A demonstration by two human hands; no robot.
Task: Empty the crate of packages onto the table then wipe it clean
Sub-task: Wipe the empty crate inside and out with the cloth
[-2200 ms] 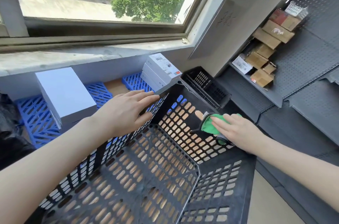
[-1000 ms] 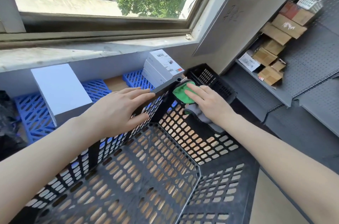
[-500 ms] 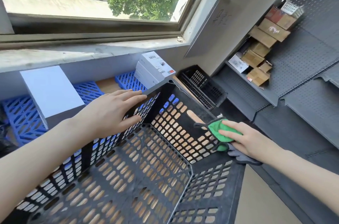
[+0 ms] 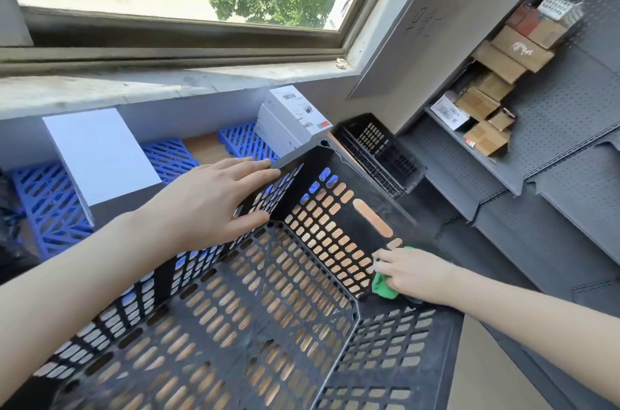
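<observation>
A black perforated plastic crate (image 4: 235,325) fills the lower middle of the view, tipped toward me with nothing inside it. My left hand (image 4: 204,205) lies flat with straight fingers on the crate's far left wall, the thumb on the inside. My right hand (image 4: 416,273) presses a green cloth (image 4: 382,285) against the right wall near its rim, just below the slot handle. Most of the cloth is hidden under the hand. White packages (image 4: 288,121) and a large white box (image 4: 100,154) sit beyond the crate.
Blue plastic pallets (image 4: 50,205) lie under the white boxes below the window sill. A second black crate (image 4: 379,154) stands behind the first. Grey perforated metal shelving (image 4: 553,141) on the right carries several cardboard boxes (image 4: 500,74).
My right hand swept the green cloth up to the crate's far corner, then back down the right wall toward me. My left hand has stayed on the left wall.
</observation>
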